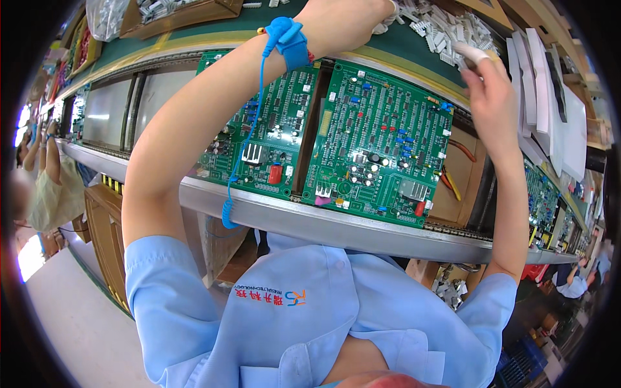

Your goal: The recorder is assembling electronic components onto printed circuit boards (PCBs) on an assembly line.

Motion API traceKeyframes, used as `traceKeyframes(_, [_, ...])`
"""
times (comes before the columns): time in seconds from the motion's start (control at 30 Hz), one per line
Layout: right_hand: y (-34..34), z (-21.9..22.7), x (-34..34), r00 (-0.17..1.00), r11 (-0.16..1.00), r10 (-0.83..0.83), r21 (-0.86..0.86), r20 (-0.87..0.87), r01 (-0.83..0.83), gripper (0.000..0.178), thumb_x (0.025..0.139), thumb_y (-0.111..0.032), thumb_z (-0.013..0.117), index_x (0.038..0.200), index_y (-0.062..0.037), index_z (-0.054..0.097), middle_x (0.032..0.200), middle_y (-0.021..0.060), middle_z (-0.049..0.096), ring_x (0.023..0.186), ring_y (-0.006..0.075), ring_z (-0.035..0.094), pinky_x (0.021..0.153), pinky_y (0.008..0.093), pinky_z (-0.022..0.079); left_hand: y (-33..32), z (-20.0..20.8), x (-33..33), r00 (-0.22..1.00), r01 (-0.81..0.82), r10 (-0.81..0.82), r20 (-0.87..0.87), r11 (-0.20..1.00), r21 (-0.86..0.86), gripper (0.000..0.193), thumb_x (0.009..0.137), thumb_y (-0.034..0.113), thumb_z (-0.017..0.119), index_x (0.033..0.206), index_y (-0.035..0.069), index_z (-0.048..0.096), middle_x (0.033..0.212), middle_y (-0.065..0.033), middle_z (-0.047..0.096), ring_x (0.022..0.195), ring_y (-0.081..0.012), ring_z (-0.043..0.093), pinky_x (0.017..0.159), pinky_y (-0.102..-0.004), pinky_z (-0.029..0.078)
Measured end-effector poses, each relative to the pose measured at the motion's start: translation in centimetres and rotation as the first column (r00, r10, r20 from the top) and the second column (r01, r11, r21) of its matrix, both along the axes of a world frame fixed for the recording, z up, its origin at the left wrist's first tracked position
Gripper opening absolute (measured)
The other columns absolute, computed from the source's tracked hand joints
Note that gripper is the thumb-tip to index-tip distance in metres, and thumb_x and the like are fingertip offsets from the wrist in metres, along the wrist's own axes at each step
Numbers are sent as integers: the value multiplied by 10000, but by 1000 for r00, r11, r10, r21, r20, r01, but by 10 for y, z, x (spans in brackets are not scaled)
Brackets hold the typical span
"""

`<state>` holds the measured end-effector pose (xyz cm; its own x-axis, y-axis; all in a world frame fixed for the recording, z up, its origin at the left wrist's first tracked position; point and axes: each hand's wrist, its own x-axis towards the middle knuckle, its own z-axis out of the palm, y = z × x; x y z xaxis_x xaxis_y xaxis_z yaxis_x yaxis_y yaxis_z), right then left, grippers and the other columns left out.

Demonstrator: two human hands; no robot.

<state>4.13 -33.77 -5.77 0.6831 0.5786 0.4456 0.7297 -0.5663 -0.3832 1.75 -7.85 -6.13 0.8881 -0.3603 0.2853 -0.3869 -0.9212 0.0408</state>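
Note:
My right hand reaches over the near right edge of a pile of small white plastic connectors. Its fingers are bent and apart, one tipped with a white finger cot, and nothing shows between them. At the top edge my left hand is beside the left end of the same pile; its fingers are mostly hidden and partly out of the picture. A blue wrist strap with a coiled cord is on my left wrist. Below my hands lies a populated green circuit board; a second green board sits left of it, partly behind my left forearm.
A metal rail runs along the front of the boards. Orange-handled pliers and a yellow-handled tool lie right of the boards. White trays stand at right, a cardboard box at upper left. Other people work at far left and right.

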Motion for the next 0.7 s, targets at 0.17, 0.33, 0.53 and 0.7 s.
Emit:
traceKeyframes(0.17, [38,-5,1,996,993,88,-71,-31,-90,218,852,-15,584,1045,-88,656,920,137,620,816,334,630,702,406,496,8,44,-46,998,-26,10,-61,961,-274,141,813,177,668,858,43,668,833,-152,649,812,-343,644,723,-421,513])
traceKeyframes(0.33, [61,-20,9,968,982,186,-69,169,-176,141,828,-67,630,959,-97,671,826,97,686,728,299,664,622,381,528,36,38,-90,986,-27,-51,-160,893,-450,152,841,121,694,964,36,672,826,-84,665,720,-197,637,665,-338,512])
traceKeyframes(0.53, [55,-19,6,925,933,163,-360,343,-31,72,823,-110,652,893,-115,670,792,46,668,692,265,660,554,365,521,51,35,-127,871,-332,8,-491,747,-577,159,896,137,670,951,-1,613,774,-33,631,672,-72,584,601,-239,479])
traceKeyframes(0.7, [69,-5,-40,967,956,185,-260,174,-136,76,791,-152,703,836,-110,659,805,18,589,703,231,639,554,343,504,46,42,-142,724,-517,-126,-678,553,-654,113,924,113,630,956,14,586,807,-45,652,652,-86,597,579,-236,490])
